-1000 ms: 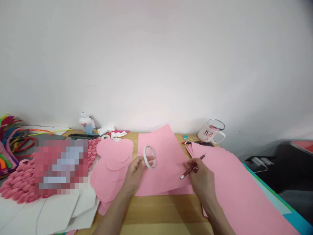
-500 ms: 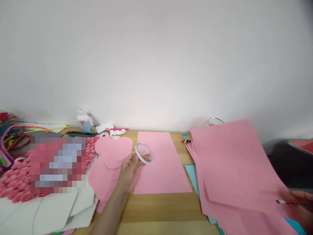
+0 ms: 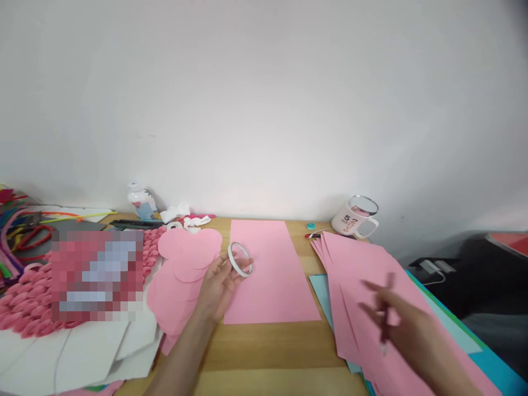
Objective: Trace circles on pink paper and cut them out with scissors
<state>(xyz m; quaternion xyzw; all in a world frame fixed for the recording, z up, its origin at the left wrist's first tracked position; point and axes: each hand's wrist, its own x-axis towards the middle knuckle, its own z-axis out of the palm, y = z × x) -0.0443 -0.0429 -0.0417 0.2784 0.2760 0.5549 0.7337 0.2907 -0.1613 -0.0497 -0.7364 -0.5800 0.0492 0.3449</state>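
A thin white roll of tape (image 3: 240, 259) is gripped in my left hand (image 3: 218, 286), tilted above a pink paper sheet (image 3: 272, 297) that lies flat on the table. My right hand (image 3: 402, 324), blurred by motion, has a dark red pen (image 3: 386, 316) between its fingers, over a stack of pink paper (image 3: 355, 264). Cut pink paper shapes with rounded outlines (image 3: 181, 291) overlap just left of my left hand.
A white mug (image 3: 352, 217) stands against the wall behind the stack. At left lie a pink chunky woven mat (image 3: 25, 308), white sheets (image 3: 91, 346) and coloured craft stems (image 3: 8, 242). A white bottle (image 3: 142, 201) and crumpled tissue (image 3: 175, 213) are at the back.
My right hand has moved in from the right edge, and the raised top pink sheet has come down on the stack, uncovering the mug. My left hand still holds the tape, almost unmoved.
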